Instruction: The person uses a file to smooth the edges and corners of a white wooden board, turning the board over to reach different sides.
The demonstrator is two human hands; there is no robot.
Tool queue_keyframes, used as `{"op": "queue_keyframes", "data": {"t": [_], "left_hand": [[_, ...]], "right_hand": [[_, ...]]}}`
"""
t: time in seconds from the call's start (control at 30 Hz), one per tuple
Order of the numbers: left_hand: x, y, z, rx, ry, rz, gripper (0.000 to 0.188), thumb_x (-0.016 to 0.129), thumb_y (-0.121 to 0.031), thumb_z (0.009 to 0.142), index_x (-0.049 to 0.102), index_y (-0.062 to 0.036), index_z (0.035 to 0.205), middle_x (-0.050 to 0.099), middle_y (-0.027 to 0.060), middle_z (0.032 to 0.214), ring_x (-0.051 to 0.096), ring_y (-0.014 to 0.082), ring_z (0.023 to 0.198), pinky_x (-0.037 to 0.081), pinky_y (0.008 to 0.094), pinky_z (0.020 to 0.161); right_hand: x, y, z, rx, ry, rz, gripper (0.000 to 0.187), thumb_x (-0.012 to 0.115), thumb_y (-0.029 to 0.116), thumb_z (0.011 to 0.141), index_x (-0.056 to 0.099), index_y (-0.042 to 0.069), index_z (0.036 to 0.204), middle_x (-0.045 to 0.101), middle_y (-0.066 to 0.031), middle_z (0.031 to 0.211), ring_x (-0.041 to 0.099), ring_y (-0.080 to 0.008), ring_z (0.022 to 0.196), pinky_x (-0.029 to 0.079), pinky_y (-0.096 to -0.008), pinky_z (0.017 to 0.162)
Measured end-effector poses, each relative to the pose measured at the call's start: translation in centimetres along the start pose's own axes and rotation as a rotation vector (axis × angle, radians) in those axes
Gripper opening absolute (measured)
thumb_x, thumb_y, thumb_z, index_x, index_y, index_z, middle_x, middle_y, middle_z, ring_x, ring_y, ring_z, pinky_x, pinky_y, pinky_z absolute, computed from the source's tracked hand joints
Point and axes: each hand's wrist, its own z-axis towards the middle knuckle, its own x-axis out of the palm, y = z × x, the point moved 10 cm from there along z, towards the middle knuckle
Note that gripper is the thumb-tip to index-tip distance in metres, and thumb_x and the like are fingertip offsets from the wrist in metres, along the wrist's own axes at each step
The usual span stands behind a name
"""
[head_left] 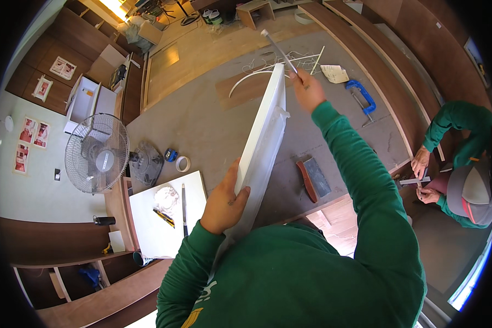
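My left hand [228, 201] is wrapped round the near end of a long white panel [258, 128], which stands on its narrow edge and slants away from my body. What looks like translucent film covers its right side. Raised by the far end of the panel, my right hand [309, 90] is closed round a slim grey rod-like tool [279, 48] with a pale tip; its exact kind does not show. To the right of the panel, a brush [310, 181] with a reddish-brown handle and grey body lies on the table.
A blue clamp [362, 97] and a paper sheet [334, 74] lie on the grey worktable [202, 126]. Left are a fan [101, 156], tape roll [183, 164], tape measure [170, 155] and white board [150, 229] bearing a cutter [164, 217]. A co-worker [459, 164] works at right.
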Motion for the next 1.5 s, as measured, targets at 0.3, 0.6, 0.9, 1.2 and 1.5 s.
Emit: {"op": "queue_keyframes", "data": {"t": [0.3,0.6,0.9,1.2,1.5], "left_hand": [[0.3,0.1,0.0,-0.012,0.016,-0.016,0.068,0.057,-0.012,0.096,0.030,0.0040,0.156,0.060,0.0354,0.131,0.061,0.0487,0.121,0.048,0.0448,0.103],[0.4,0.2,0.2,-0.027,0.028,-0.009,0.069,0.058,-0.011,0.095,0.030,0.0047,0.156,0.059,0.0360,0.133,0.060,0.0498,0.121,0.048,0.0452,0.104],[0.0,1.0,0.0,0.040,-0.030,0.027,0.069,0.058,-0.011,0.094,0.032,-0.0041,0.157,0.064,0.0295,0.128,0.066,0.0445,0.115,0.051,0.0436,0.099],[0.4,0.2,0.1,0.016,0.017,-0.019,0.070,0.058,-0.010,0.094,0.030,0.0010,0.157,0.059,0.0340,0.134,0.060,0.0477,0.122,0.047,0.0446,0.105],[0.4,0.5,0.0,-0.003,0.012,0.009,0.071,0.058,-0.010,0.093,0.029,0.0009,0.158,0.060,0.0342,0.131,0.062,0.0481,0.119,0.049,0.0447,0.102]], "right_hand": [[1.1,-1.2,1.1,-0.081,-0.024,0.025,0.034,0.054,0.031,0.105,0.067,0.014,0.131,0.071,-0.0232,0.109,0.067,-0.0434,0.101,0.054,-0.0467,0.089],[0.9,4.1,-5.6,-0.296,0.078,-0.090,0.028,0.060,0.015,0.102,0.068,0.003,0.125,0.071,-0.0218,0.107,0.069,-0.0374,0.091,0.055,-0.0414,0.081],[2.4,11.0,-15.6,-0.565,0.281,0.019,0.020,0.060,0.011,0.099,0.063,0.002,0.117,0.063,-0.0215,0.086,0.062,-0.0412,0.077,0.053,-0.0442,0.071],[0.7,-1.0,0.3,-0.080,-0.130,-0.060,0.031,0.055,0.034,0.107,0.062,0.004,0.112,0.062,-0.0219,0.079,0.056,-0.0364,0.069,0.048,-0.0426,0.068],[2.7,-0.1,-5.2,-0.050,0.011,-0.029,0.022,0.054,0.024,0.106,0.062,0.004,0.107,0.065,-0.0255,0.094,0.062,-0.0497,0.088,0.051,-0.0505,0.074]]}}
